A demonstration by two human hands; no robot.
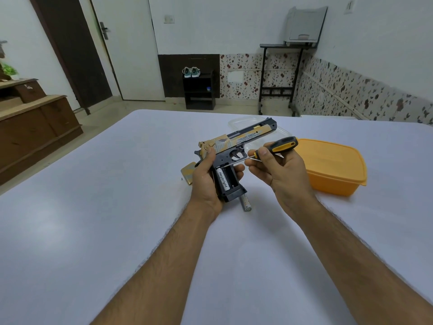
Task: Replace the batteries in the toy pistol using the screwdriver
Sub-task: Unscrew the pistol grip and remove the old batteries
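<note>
The left hand [207, 177] is wrapped round the grip of the pistol [236, 146], thumb up by the hammer and fingertips showing past the far side of the grip, and holds it clear above the table [93, 219]. The grip's side cover is off: the open bay faces up at the camera, and in it lies one battery [222, 180], white-labelled, its long axis running along the grip from the trigger end down toward the butt; the slot beside it looks dark and empty, though I cannot be sure. The right hand [273, 168] pinches the screwdriver [264, 151] at the neck of its black-and-yellow handle between thumb and curled fingers. The shaft runs from there leftward and slightly down, its tip arriving just above the battery's upper end, so the right hand is the working one and the prying move would seem to come from the trigger side of the bay. Relative to the pistol: a second battery [246, 204] lies on the table just below the butt, the tan cover [188, 174] just left behind the left hand, a tiny dark speck, perhaps the screw, beside it, an orange box [332, 167] to the right, and a clear lid [239, 124] beyond the barrel. The table is plain white; past it are a dark door, a low shelf with shoes, and floral wallpaper.
</note>
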